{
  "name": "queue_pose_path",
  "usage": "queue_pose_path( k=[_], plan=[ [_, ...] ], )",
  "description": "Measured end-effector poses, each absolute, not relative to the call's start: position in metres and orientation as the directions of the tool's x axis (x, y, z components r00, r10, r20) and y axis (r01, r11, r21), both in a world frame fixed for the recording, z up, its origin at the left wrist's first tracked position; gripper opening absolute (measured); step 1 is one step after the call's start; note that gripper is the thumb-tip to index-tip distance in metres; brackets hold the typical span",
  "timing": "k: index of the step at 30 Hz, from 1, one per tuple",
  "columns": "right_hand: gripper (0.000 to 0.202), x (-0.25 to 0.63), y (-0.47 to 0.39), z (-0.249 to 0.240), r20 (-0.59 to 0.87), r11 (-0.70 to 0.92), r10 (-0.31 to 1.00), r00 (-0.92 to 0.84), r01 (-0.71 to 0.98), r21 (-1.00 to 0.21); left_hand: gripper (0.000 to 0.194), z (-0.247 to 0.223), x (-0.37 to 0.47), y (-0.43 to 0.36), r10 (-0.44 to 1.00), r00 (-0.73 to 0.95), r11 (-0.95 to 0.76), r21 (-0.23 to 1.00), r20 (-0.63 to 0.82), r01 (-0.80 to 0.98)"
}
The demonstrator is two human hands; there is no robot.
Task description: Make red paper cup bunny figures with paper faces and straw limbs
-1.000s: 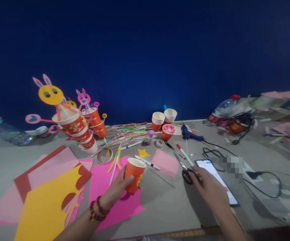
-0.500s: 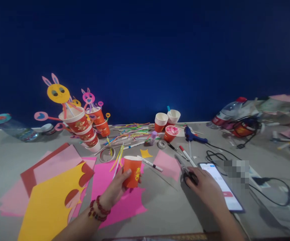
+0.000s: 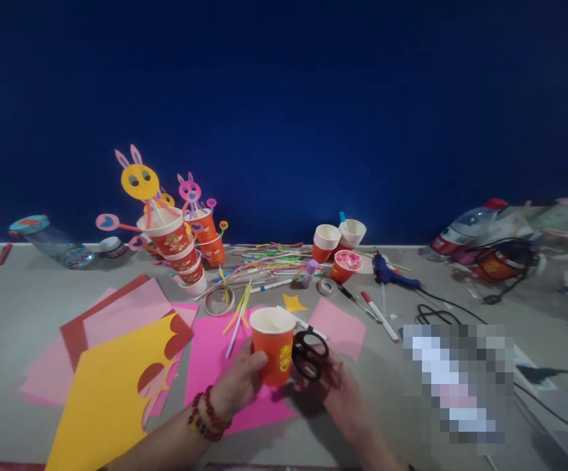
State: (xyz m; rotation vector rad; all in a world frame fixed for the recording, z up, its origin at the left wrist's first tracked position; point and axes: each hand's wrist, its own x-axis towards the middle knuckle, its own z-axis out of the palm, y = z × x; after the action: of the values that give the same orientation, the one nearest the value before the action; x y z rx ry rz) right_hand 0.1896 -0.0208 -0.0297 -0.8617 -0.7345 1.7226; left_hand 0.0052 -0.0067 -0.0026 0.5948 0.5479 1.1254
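1. Scissors (image 3: 310, 354) sit in the right hand (image 3: 340, 394), its fingers curled about the handles; only the black loops show plainly, just right of the orange cup (image 3: 275, 341); the blades cannot be made out, and the fingertips sink into shadow.
2. Orange cup stands upright in the grip of the left hand (image 3: 241, 381), thumb across its near side; the other fingers are mostly hidden by the cup, and its yellow lettering is too blurred to read.
3. Bright pink sheet (image 3: 210, 340) lies below, partly covered by left hand and cup; a white pen (image 3: 302, 323) shows beyond, its near end crossed by the loops and its far end cut into by the cup rim.
4. Pixelated patch (image 3: 455, 386) at the right masks whatever lies there; a black cable (image 3: 441, 309) runs in behind it.
5. Yellow sheet (image 3: 102, 386) overlaps other paper at the left; its lower end leaves the frame.
6. Rabbit figures (image 3: 139, 182) in stacked cups block one another; loose sticks (image 3: 269, 261), a glue gun (image 3: 394, 275) and a bottle (image 3: 468, 229) stand farther back; clutter at the right edge is cut off and blurred.
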Motion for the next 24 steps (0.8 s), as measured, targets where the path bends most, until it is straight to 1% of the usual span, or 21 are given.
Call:
queue_pose_path(
  k=[2, 4, 5, 8, 10, 11, 13, 16, 18, 19, 20, 22, 24],
  plan=[
    [0.044, 0.186, -0.02, -0.025, -0.102, -0.179, 0.973, -0.205, -0.401, -0.899, 0.07, -0.001, 0.002, -0.005, 0.95, 0.297, 0.277, 0.692, -0.094, -0.667],
    [0.031, 0.184, -0.019, -0.019, -0.019, -0.054, 0.987, -0.159, -0.216, -0.975, 0.07, 0.0, 0.001, -0.006, 0.937, 0.339, 0.299, 0.687, -0.082, -0.662],
    [0.026, 0.184, -0.018, -0.017, 0.022, 0.008, 0.992, -0.123, -0.115, -0.993, 0.068, 0.0, 0.001, -0.007, 0.926, 0.368, 0.322, 0.681, -0.082, -0.658],
    [0.024, 0.182, -0.017, -0.012, 0.173, 0.172, 0.985, -0.003, 0.134, -0.976, 0.058, -0.004, 0.003, -0.012, 0.898, 0.418, 0.402, 0.649, -0.139, -0.646],
    [0.022, 0.183, -0.015, -0.011, 0.253, 0.238, 0.966, 0.05, 0.205, -0.949, 0.054, -0.007, 0.003, -0.014, 0.886, 0.422, 0.441, 0.632, -0.193, -0.638],
    [0.021, 0.185, -0.013, -0.011, 0.263, 0.244, 0.962, 0.073, 0.205, -0.948, 0.054, -0.008, 0.002, -0.015, 0.884, 0.418, 0.45, 0.625, -0.21, -0.638],
    [0.02, 0.188, -0.008, -0.012, 0.216, 0.198, 0.967, 0.133, 0.136, -0.971, 0.052, -0.009, 0.001, -0.015, 0.88, 0.42, 0.462, 0.606, -0.223, -0.647],
    [0.019, 0.19, -0.001, -0.017, 0.07, 0.1, 0.973, 0.221, -0.125, -0.987, 0.054, -0.009, 0.001, -0.016, 0.876, 0.445, 0.462, 0.594, -0.187, -0.659],
    [0.029, 0.188, 0.001, -0.021, 0.042, 0.091, 0.983, 0.178, -0.276, -0.957, 0.057, -0.008, 0.004, -0.017, 0.871, 0.471, 0.453, 0.602, -0.141, -0.658],
    [0.034, 0.186, 0.001, -0.023, 0.044, 0.082, 0.991, 0.128, -0.309, -0.947, 0.059, -0.007, 0.006, -0.018, 0.868, 0.481, 0.449, 0.607, -0.121, -0.656],
    [0.036, 0.184, 0.0, -0.025, 0.04, 0.063, 0.996, 0.079, -0.312, -0.948, 0.059, -0.007, 0.009, -0.019, 0.863, 0.493, 0.45, 0.611, -0.111, -0.651],
    [0.036, 0.18, -0.002, -0.026, -0.005, -0.003, 1.0, 0.008, -0.244, -0.97, 0.06, -0.006, 0.013, -0.021, 0.85, 0.516, 0.46, 0.627, -0.108, -0.628],
    [0.036, 0.178, -0.002, -0.024, -0.051, -0.048, 0.999, 0.016, -0.157, -0.986, 0.062, -0.003, 0.015, -0.022, 0.849, 0.515, 0.453, 0.661, -0.116, -0.598]
  ],
)
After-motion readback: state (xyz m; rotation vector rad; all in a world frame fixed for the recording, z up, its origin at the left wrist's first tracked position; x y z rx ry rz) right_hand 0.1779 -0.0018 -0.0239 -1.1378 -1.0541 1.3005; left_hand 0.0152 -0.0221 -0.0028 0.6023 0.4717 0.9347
